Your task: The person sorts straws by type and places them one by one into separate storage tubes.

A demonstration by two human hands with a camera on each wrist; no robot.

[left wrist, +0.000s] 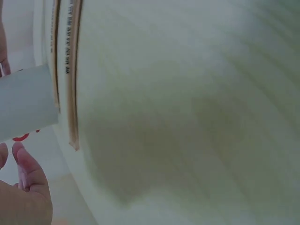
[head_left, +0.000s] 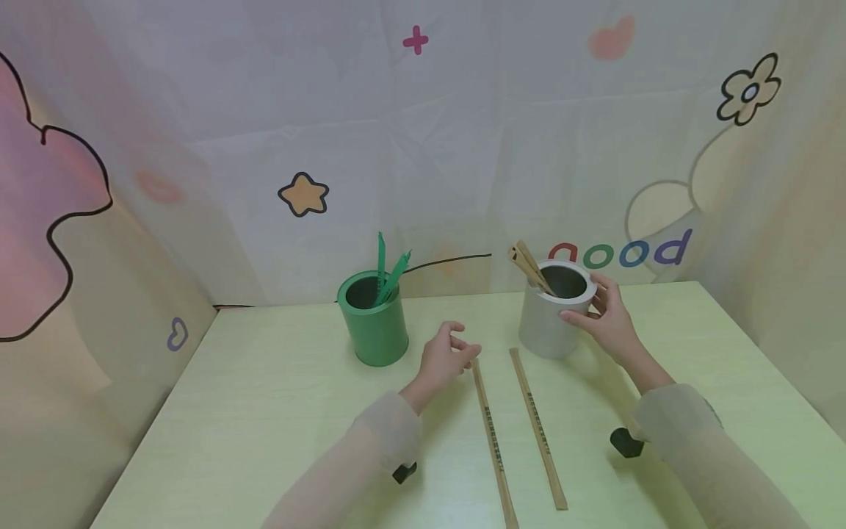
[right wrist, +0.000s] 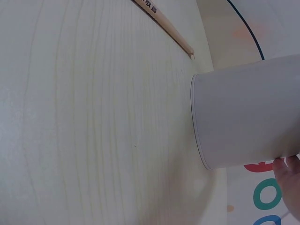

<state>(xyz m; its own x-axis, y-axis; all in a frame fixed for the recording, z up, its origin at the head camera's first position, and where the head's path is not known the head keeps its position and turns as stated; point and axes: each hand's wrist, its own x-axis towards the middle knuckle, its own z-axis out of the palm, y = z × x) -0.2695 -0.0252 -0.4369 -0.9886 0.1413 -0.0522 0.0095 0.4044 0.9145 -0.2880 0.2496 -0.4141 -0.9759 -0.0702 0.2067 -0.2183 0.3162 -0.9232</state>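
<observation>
My right hand [head_left: 611,323] grips the right side of a white cylindrical pot [head_left: 548,323], thumb on the near side and fingers behind its rim. Brown paper-wrapped straws [head_left: 529,266] lean inside that pot. On the table lie two more straws in printed brown wrappers, a left one [head_left: 494,441] and a right one [head_left: 538,430]. My left hand [head_left: 446,356] hovers by the far end of the left straw, its fingers loosely bent around nothing. The left wrist view shows a gap between the left hand [left wrist: 28,197] and that straw [left wrist: 72,112].
A green pot [head_left: 377,330] holding green wrapped sticks [head_left: 391,275] stands at the back left of the pale wooden table [head_left: 264,411]. Behind the table hangs a printed cloth [head_left: 231,184]. A dark wrist device [head_left: 626,443] sits under the right sleeve.
</observation>
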